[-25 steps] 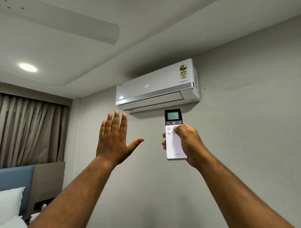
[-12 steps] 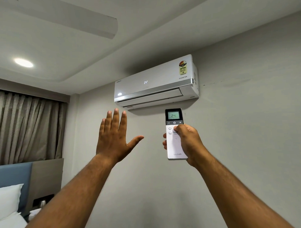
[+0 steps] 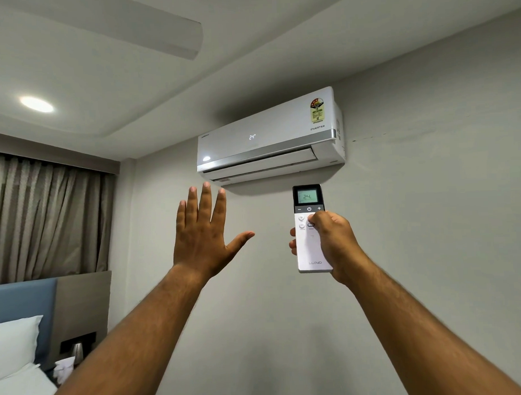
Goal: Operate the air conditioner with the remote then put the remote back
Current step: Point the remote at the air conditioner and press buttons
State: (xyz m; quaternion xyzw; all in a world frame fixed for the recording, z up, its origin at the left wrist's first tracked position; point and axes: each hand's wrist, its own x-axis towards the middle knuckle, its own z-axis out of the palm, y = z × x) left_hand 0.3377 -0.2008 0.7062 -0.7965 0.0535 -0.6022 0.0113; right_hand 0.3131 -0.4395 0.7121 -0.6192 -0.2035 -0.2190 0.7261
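Observation:
A white air conditioner (image 3: 269, 138) hangs high on the grey wall, its front showing 24 and its louvre flap slightly open. My right hand (image 3: 331, 242) grips a slim white remote (image 3: 309, 248) upright just below the unit, thumb resting on the buttons under the power key. The remote's small screen reads 24. My left hand (image 3: 203, 234) is raised beside it, palm toward the unit's outlet, fingers spread and holding nothing.
A bed with white pillows (image 3: 13, 345) and a blue headboard (image 3: 20, 300) sits at the lower left. Beside it a dark bedside niche (image 3: 78, 345) holds small items. Brown curtains (image 3: 44, 216) cover the left wall; a ceiling fan blade (image 3: 147, 33) is overhead.
The view has tilted slightly, so the unit sits a little higher in frame. Both hands keep nearly the same pose, thumb still on the remote's buttons.

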